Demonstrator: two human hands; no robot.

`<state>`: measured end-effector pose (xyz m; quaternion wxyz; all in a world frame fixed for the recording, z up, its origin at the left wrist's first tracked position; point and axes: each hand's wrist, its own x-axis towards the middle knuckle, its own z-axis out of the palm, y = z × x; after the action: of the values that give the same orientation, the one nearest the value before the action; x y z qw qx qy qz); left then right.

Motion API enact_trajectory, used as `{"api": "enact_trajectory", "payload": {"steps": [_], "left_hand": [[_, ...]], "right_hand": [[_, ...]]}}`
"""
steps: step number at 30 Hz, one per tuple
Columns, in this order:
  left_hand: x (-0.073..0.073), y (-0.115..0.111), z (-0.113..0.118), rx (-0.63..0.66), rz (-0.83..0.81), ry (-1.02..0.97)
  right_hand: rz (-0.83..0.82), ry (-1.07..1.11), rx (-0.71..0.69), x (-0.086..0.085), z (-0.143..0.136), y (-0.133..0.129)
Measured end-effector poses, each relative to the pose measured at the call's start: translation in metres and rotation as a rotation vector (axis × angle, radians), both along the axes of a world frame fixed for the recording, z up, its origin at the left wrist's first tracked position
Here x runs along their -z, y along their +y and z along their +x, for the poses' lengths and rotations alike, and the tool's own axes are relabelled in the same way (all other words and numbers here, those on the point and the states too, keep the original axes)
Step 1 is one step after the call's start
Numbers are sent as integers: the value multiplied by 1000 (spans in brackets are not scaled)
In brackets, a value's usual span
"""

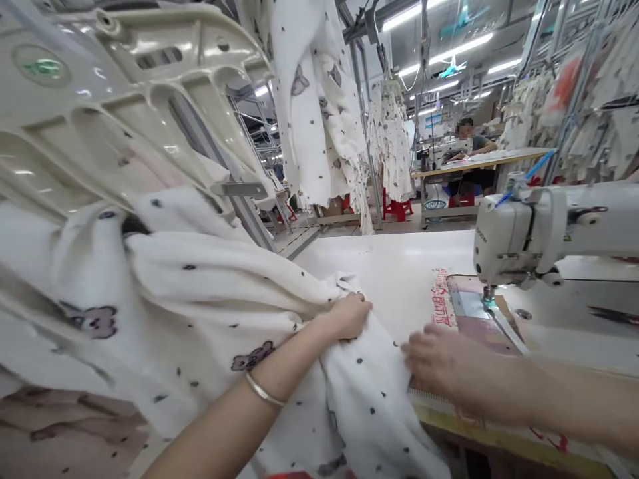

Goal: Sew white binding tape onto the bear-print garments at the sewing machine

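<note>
The white crinkled cotton garment printed with small dark dots and grey-mauve bears [200, 313] spills from the left side of the view across the near edge of the white sewing table [399, 273], lying at about 8 o'clock from the needle. The left hand [349, 316] is closed in a fist on a bunched fold of this cloth, its wrist wearing a thin gold bangle [263, 391]. The right hand [439, 362], just at 3 o'clock of the left, rests with fingers pressed flat on the cloth's edge where it meets the table; whether it pinches anything cannot be told.

At 1 o'clock from the right hand stands the white industrial sewing machine [524, 233], its needle over a strip of white tape [506, 329]. A cream moulded plastic hanger carrier [124, 100] looms at 10 o'clock. More printed garments [319, 100] hang at 12 o'clock, and a seated co-worker [469, 143] sits far off at 1 o'clock.
</note>
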<state>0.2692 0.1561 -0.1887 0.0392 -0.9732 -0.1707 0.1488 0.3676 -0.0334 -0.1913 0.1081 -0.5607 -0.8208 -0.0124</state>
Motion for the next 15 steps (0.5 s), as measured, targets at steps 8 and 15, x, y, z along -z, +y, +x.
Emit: {"api": "enact_trajectory", "payload": {"steps": [8, 15], "left_hand": [[-11, -8, 17, -128, -222, 208], [6, -6, 62, -248, -215, 192]], "right_hand": [[-35, -19, 84, 47, -28, -6], [-273, 164, 301, 41, -42, 4]]}}
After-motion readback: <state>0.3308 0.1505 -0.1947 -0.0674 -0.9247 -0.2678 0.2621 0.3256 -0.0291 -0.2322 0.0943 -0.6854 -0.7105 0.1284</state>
